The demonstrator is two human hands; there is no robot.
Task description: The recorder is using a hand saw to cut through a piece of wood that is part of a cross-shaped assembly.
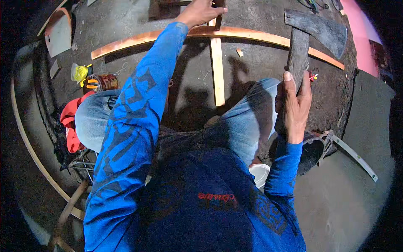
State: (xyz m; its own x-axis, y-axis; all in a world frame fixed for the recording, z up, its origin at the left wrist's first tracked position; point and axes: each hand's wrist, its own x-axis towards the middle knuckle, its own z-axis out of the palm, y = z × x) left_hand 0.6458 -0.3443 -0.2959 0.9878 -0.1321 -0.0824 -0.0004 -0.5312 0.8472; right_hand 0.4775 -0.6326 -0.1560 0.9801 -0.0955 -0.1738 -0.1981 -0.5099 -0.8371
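Observation:
My right hand (297,105) is wrapped round the worn wooden handle of an axe (317,30), raised with its dark metal head up and the broad blade toward the right. At the top of the view my left hand (200,12) reaches out and grips a dark brown piece of wood (218,19), its upper part cut off by the frame. This piece stands over the place where a long light wooden strip (138,38) crosses a shorter wooden strip (217,73) pointing toward me. Both strips lie low over the grey floor.
On the left are a tin (105,82), a yellow plastic bag (79,72) and a red cloth (72,122). At my right stand a black bucket (311,153) and a white container (259,173), near a curved metal strip (354,156). A small wood chip (239,52) lies ahead.

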